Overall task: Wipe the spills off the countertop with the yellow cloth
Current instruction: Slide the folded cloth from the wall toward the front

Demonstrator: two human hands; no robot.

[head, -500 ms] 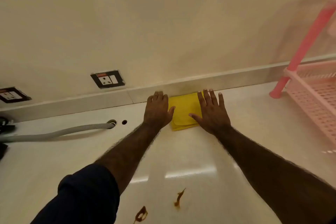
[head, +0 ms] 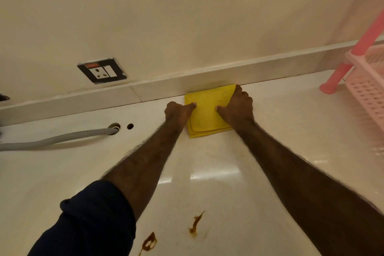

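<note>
A folded yellow cloth lies on the pale countertop against the back ledge. My left hand is curled on the cloth's left edge, thumb on top. My right hand grips its right side and far corner, thumb pressed on the fabric. Two brown spills sit near the front: a thin streak and a ring-shaped smear, both well in front of the cloth and untouched by it.
A pink plastic rack stands at the right, its leg on the counter. A grey corrugated hose runs from a hole at the left, beside a small second hole. A wall socket sits above the ledge.
Both hands lay flat with fingers spread on either side of the cloth; now their fingers have curled and closed onto its edges. The cloth stays by the ledge.
</note>
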